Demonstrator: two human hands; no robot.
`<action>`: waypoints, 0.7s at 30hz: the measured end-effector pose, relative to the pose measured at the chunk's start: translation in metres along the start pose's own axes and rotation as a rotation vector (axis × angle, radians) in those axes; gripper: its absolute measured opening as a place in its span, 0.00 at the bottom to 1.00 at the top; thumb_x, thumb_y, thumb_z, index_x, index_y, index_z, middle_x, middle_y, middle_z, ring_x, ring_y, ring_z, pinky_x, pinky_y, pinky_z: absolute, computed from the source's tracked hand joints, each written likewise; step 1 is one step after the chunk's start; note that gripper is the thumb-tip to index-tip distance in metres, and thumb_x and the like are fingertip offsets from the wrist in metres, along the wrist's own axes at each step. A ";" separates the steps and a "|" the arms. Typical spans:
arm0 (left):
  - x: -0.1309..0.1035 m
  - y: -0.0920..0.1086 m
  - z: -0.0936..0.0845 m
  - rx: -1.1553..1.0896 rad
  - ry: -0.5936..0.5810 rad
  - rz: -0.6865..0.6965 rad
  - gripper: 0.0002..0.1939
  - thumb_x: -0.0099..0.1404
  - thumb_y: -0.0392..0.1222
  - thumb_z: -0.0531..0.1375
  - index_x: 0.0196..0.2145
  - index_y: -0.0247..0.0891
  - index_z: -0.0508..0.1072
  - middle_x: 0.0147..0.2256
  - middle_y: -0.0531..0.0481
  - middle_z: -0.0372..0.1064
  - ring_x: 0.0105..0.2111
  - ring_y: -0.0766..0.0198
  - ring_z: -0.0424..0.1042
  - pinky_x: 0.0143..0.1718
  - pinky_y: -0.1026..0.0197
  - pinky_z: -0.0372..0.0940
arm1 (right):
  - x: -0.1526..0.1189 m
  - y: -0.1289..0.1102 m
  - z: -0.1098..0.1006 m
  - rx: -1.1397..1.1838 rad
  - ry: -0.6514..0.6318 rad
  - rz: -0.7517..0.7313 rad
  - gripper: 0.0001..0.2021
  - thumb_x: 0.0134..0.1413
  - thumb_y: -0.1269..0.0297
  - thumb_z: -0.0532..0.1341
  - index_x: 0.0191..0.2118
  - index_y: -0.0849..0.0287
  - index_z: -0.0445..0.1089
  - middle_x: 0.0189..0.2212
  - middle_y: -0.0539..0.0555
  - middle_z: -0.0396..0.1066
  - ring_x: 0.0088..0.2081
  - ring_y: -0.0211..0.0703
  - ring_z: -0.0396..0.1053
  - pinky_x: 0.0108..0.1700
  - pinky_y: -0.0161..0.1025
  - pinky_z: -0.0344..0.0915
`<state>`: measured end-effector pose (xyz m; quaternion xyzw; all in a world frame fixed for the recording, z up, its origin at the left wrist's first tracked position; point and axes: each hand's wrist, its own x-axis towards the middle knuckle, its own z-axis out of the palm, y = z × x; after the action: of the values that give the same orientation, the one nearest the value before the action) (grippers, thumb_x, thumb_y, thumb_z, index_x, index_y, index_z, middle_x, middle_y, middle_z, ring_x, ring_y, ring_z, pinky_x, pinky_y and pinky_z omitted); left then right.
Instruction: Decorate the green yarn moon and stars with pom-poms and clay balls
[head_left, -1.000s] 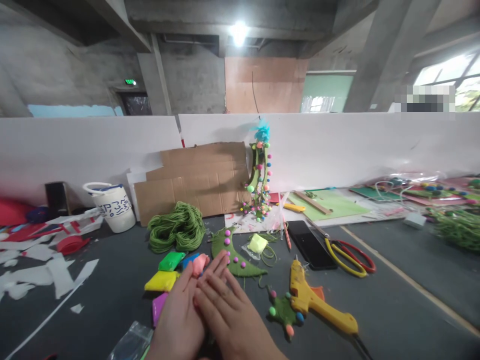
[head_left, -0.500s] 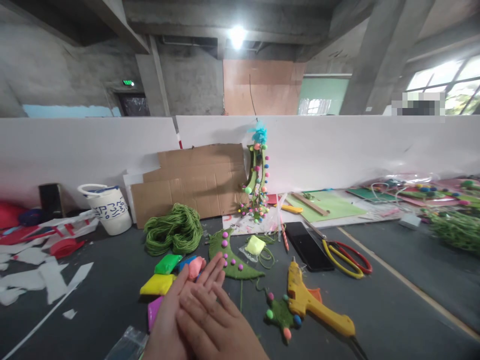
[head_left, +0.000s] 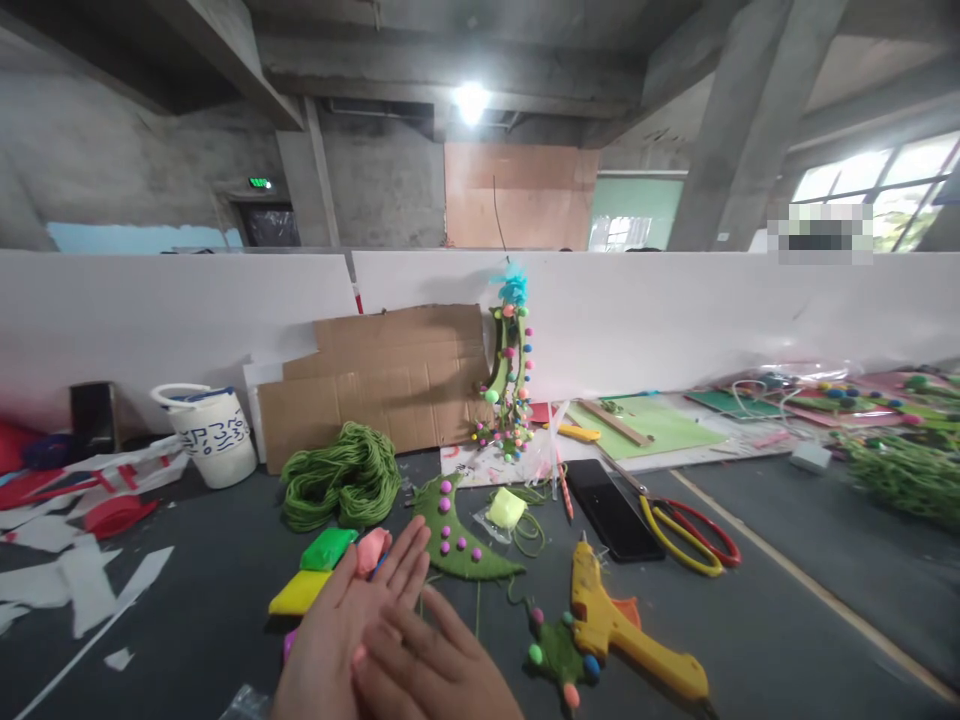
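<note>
My left hand [head_left: 330, 625] is palm up with its fingers stretched out flat. Across its palm lies my right hand [head_left: 439, 655], palm down, its fingers extended and slightly blurred. A small pink spot shows between the palms; I cannot tell whether it is clay or a fingertip. Just beyond my left fingers is a green felt crescent moon [head_left: 480, 565] dotted with purple balls. Packets of clay lie beside my left hand: green [head_left: 328, 549], yellow [head_left: 298, 593] and pink [head_left: 372, 550]. To the right, a green felt star [head_left: 560, 652] carries coloured balls on its points.
A yellow glue gun [head_left: 630, 640] lies right of my hands, near a black phone [head_left: 615, 510] and scissors [head_left: 686, 535]. Green yarn [head_left: 341, 475], a white bucket [head_left: 217, 440], cardboard [head_left: 375, 390] and a decorated hanging ornament [head_left: 512, 370] stand farther back. Paper scraps [head_left: 97, 570] litter the left.
My right hand has slid slightly down and toward me over the left palm, uncovering more of it. The view has tilted up a little, so the table things sit lower.
</note>
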<state>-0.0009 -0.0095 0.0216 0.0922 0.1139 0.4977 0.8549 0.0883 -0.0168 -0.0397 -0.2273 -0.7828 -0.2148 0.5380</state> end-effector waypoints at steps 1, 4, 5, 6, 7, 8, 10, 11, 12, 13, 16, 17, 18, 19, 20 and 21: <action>-0.001 -0.001 -0.001 -0.004 -0.023 -0.015 0.25 0.66 0.50 0.45 0.55 0.36 0.64 0.53 0.36 0.66 0.57 0.52 0.59 0.58 0.47 0.52 | -0.001 0.000 0.001 -0.009 -0.007 -0.004 0.13 0.64 0.66 0.48 0.42 0.55 0.69 0.42 0.45 0.75 0.56 0.37 0.60 0.63 0.41 0.45; -0.001 0.001 -0.005 -0.112 -0.235 -0.080 0.24 0.67 0.46 0.40 0.52 0.37 0.68 0.45 0.37 0.73 0.51 0.54 0.68 0.50 0.46 0.62 | -0.002 0.000 -0.003 -0.003 -0.098 0.048 0.13 0.63 0.66 0.49 0.47 0.57 0.67 0.47 0.47 0.72 0.57 0.39 0.59 0.63 0.42 0.43; 0.000 0.003 -0.007 -0.155 -0.312 -0.096 0.26 0.67 0.43 0.36 0.50 0.39 0.68 0.42 0.39 0.75 0.48 0.55 0.70 0.46 0.45 0.65 | -0.001 0.002 -0.007 0.024 -0.129 0.090 0.13 0.62 0.64 0.49 0.47 0.59 0.67 0.47 0.49 0.72 0.57 0.41 0.59 0.63 0.44 0.42; 0.001 0.004 -0.009 -0.191 -0.371 -0.102 0.29 0.67 0.41 0.32 0.50 0.40 0.69 0.39 0.41 0.75 0.46 0.56 0.72 0.42 0.45 0.67 | 0.000 0.003 -0.012 0.062 -0.154 0.140 0.14 0.61 0.62 0.50 0.47 0.59 0.67 0.47 0.51 0.72 0.56 0.43 0.60 0.63 0.46 0.42; 0.001 0.005 -0.011 -0.203 -0.386 -0.099 0.31 0.67 0.39 0.30 0.49 0.41 0.69 0.37 0.42 0.76 0.45 0.57 0.73 0.39 0.44 0.68 | 0.003 0.005 -0.017 0.104 -0.182 0.193 0.14 0.60 0.59 0.51 0.45 0.59 0.68 0.47 0.52 0.72 0.55 0.45 0.60 0.63 0.48 0.43; 0.001 0.005 -0.011 -0.193 -0.357 -0.083 0.30 0.67 0.39 0.31 0.49 0.40 0.69 0.36 0.41 0.76 0.44 0.57 0.73 0.39 0.46 0.69 | 0.007 0.007 -0.023 0.141 -0.208 0.247 0.14 0.58 0.57 0.53 0.43 0.57 0.68 0.47 0.53 0.72 0.54 0.48 0.61 0.62 0.50 0.45; 0.001 0.002 -0.010 -0.103 -0.162 -0.013 0.24 0.68 0.40 0.38 0.49 0.34 0.69 0.37 0.37 0.76 0.44 0.56 0.73 0.43 0.49 0.68 | 0.015 0.009 -0.033 0.197 -0.247 0.341 0.11 0.54 0.57 0.57 0.39 0.56 0.69 0.45 0.53 0.72 0.51 0.49 0.63 0.59 0.51 0.50; 0.000 -0.001 -0.008 -0.038 -0.024 0.034 0.21 0.68 0.40 0.43 0.50 0.31 0.68 0.38 0.36 0.75 0.44 0.56 0.73 0.46 0.51 0.66 | 0.019 0.010 -0.037 0.224 -0.254 0.377 0.09 0.53 0.59 0.59 0.37 0.55 0.70 0.43 0.52 0.72 0.48 0.49 0.64 0.58 0.51 0.52; -0.001 -0.004 -0.005 0.030 0.109 0.075 0.20 0.67 0.39 0.45 0.51 0.30 0.67 0.39 0.35 0.75 0.45 0.55 0.73 0.47 0.51 0.65 | 0.023 0.010 -0.040 0.250 -0.251 0.408 0.06 0.51 0.61 0.60 0.36 0.55 0.70 0.41 0.52 0.72 0.45 0.48 0.65 0.56 0.51 0.53; -0.002 -0.007 -0.001 0.088 0.220 0.112 0.20 0.67 0.37 0.47 0.53 0.30 0.64 0.41 0.35 0.74 0.45 0.55 0.72 0.49 0.51 0.65 | 0.025 0.009 -0.041 0.276 -0.238 0.437 0.05 0.50 0.64 0.61 0.34 0.55 0.70 0.38 0.52 0.72 0.42 0.47 0.66 0.55 0.50 0.55; -0.004 -0.016 0.008 0.170 0.393 0.150 0.21 0.66 0.35 0.48 0.56 0.30 0.60 0.44 0.36 0.73 0.46 0.54 0.72 0.49 0.51 0.65 | 0.028 0.005 -0.039 0.328 -0.200 0.524 0.02 0.46 0.68 0.62 0.30 0.56 0.69 0.34 0.51 0.71 0.38 0.46 0.65 0.47 0.48 0.59; -0.005 -0.018 0.009 0.179 0.419 0.155 0.20 0.66 0.35 0.49 0.55 0.30 0.61 0.44 0.36 0.73 0.45 0.54 0.72 0.48 0.51 0.65 | 0.027 0.004 -0.037 0.333 -0.194 0.549 0.02 0.45 0.69 0.62 0.29 0.57 0.68 0.33 0.51 0.71 0.38 0.46 0.65 0.45 0.47 0.60; -0.005 -0.020 0.009 0.183 0.439 0.165 0.18 0.66 0.35 0.49 0.53 0.31 0.62 0.44 0.36 0.73 0.45 0.54 0.72 0.47 0.51 0.66 | 0.026 0.002 -0.036 0.336 -0.192 0.573 0.02 0.45 0.70 0.61 0.28 0.57 0.68 0.33 0.51 0.70 0.37 0.46 0.64 0.44 0.46 0.60; -0.004 -0.020 0.008 0.185 0.455 0.174 0.16 0.66 0.36 0.49 0.51 0.32 0.64 0.44 0.37 0.73 0.45 0.54 0.73 0.46 0.51 0.67 | 0.026 0.002 -0.035 0.339 -0.194 0.596 0.02 0.45 0.71 0.61 0.28 0.57 0.68 0.33 0.51 0.70 0.37 0.45 0.64 0.43 0.45 0.60; -0.004 -0.020 0.006 0.187 0.467 0.187 0.15 0.66 0.35 0.50 0.49 0.33 0.65 0.44 0.38 0.73 0.44 0.54 0.73 0.45 0.51 0.67 | 0.026 0.002 -0.035 0.347 -0.200 0.617 0.02 0.45 0.71 0.61 0.27 0.57 0.68 0.33 0.51 0.70 0.37 0.45 0.64 0.43 0.44 0.60; -0.004 -0.019 0.004 0.189 0.464 0.198 0.13 0.66 0.35 0.50 0.47 0.34 0.65 0.44 0.38 0.73 0.44 0.54 0.73 0.44 0.52 0.68 | 0.027 0.004 -0.037 0.360 -0.208 0.641 0.03 0.46 0.71 0.61 0.27 0.57 0.68 0.32 0.51 0.70 0.37 0.45 0.65 0.43 0.43 0.60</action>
<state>0.0146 -0.0222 0.0210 0.0657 0.3431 0.5738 0.7408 0.1097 -0.0313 -0.0014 -0.3829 -0.7476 0.1294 0.5270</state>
